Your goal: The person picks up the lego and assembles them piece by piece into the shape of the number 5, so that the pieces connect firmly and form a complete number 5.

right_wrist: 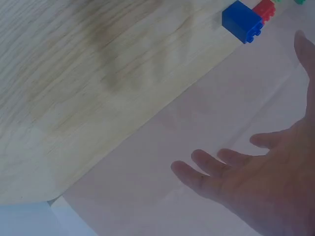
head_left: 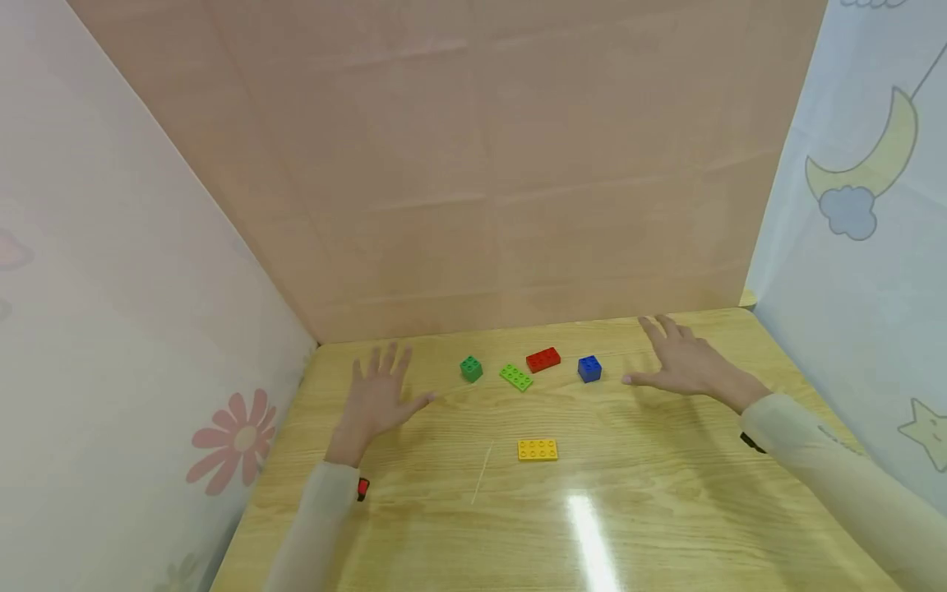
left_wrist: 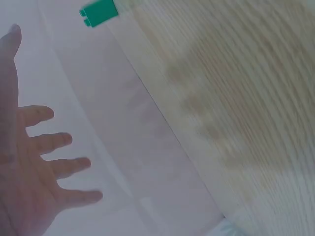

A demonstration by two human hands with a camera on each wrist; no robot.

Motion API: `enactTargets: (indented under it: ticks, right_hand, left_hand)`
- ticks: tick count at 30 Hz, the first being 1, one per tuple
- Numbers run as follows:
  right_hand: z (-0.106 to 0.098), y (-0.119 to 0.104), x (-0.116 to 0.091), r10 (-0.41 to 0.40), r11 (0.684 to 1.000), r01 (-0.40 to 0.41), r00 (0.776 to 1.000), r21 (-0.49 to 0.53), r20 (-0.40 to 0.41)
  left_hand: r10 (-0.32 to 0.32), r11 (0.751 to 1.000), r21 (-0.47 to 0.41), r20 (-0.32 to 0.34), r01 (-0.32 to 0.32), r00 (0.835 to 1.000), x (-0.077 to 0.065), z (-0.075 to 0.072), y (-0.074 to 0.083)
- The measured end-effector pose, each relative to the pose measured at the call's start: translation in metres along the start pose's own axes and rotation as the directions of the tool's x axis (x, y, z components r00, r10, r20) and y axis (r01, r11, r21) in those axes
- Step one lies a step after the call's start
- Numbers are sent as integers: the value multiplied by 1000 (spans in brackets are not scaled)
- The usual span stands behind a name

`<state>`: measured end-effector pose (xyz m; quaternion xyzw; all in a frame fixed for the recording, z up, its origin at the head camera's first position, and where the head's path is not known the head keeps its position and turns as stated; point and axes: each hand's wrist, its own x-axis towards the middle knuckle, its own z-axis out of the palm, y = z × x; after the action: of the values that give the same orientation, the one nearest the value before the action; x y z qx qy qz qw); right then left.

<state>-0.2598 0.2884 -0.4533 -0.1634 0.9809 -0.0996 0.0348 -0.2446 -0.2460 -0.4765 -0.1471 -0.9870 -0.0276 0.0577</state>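
My left hand [head_left: 377,401], fingers spread, is over the left part of the table and holds nothing. Nearest to it is a dark green building brick [head_left: 471,369], which also shows at the top of the left wrist view. On the right, my right hand [head_left: 684,362] has its fingers extended and holds nothing, its thumb towards a blue brick [head_left: 589,369]. Between these bricks lie a flat light green brick [head_left: 516,377] and a red brick [head_left: 543,360]. Closer to me sits a yellow brick [head_left: 538,450] with two rows of studs.
The wooden table [head_left: 414,526] ends at a pinkish-brown back panel [head_left: 488,181]. Pale printed side walls stand at the left [head_left: 111,247] and right [head_left: 851,312]. A bright light reflection falls on the tabletop below the yellow brick.
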Motion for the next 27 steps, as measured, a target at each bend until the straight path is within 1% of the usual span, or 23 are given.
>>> enactTargets:
  ticks: [2,6,8,11,13,15,16,17,20,22,23,24,27]
  right_hand:
    - [0,-2,1,-10,1000,10,1000,21,2]
    - [2,-5,3,-32,997,32,999,75,8]
    - [3,-6,4,-43,993,42,999,112,7]
    - [6,-8,7,-57,985,56,998,165,0]
    - [9,-9,8,-61,979,61,998,196,-6]
    - [12,-9,10,-62,973,63,998,220,-13]
    - [15,-9,11,-62,971,65,998,231,-19]
    - [17,-9,12,-63,969,66,998,238,-23]
    - [23,-10,15,-67,963,73,997,259,-31]
    - [26,-11,17,-69,962,75,997,264,-35]
    - [27,-12,18,-67,961,74,997,268,-35]
    - [28,-13,19,-64,959,72,997,275,-37]
    - [32,-17,21,-57,956,69,997,286,-50]
  left_hand:
    - [34,999,-6,-24,-34,999,-1,2,3]
    - [103,994,-40,-47,-105,994,-4,3,13]
    - [127,989,-65,-51,-130,991,-3,4,19]
    - [156,978,-131,-61,-163,986,-3,7,28]
    - [169,963,-203,-65,-179,984,-4,9,35]
    - [184,938,-286,-72,-197,980,-4,12,43]
    - [187,921,-333,-75,-202,979,-5,14,47]
    - [189,900,-386,-79,-205,979,-6,15,50]
    - [196,820,-527,-109,-224,974,-7,21,62]
    - [194,769,-596,-126,-231,973,-7,24,69]
    - [193,751,-618,-132,-233,972,-7,26,72]
    - [193,737,-633,-139,-237,971,-7,28,75]
    - [195,706,-665,-147,-243,970,-7,34,84]
